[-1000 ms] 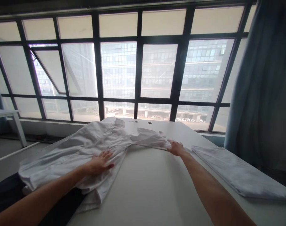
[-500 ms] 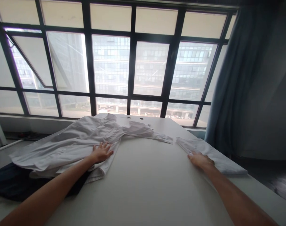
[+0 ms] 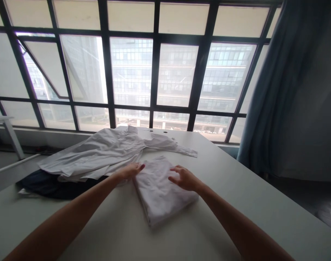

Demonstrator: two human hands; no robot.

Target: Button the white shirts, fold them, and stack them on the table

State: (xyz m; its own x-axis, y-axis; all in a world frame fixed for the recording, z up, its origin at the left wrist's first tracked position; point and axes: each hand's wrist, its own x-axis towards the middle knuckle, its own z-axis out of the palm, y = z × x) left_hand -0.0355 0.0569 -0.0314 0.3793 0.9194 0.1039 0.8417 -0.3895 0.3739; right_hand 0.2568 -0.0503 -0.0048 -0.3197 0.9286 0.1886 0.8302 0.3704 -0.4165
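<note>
A folded white garment (image 3: 162,195) lies in front of me on the white table, its corner toward me. At its far left edge is my left hand (image 3: 129,171), the fingers stretched out and the thumb by the cloth; part of the hand's underside is hidden. Over the garment's right side my right hand (image 3: 184,177) is spread, thumb and fingers apart, nothing held. Whether its palm touches the cloth I cannot tell. A white long-sleeved shirt (image 3: 100,152) lies spread out to the left, one sleeve (image 3: 179,148) reaching right.
Dark cloth (image 3: 49,185) lies partly under the spread shirt. The white table (image 3: 236,203) runs toward a large gridded window (image 3: 133,72). A blue-grey curtain (image 3: 260,119) hangs at the right. Another white table's leg (image 3: 14,139) stands at the far left.
The folded white garment has moved from the table's right side to the middle, with my right hand. My left hand has shifted slightly right, from the spread shirt to the folded garment's edge.
</note>
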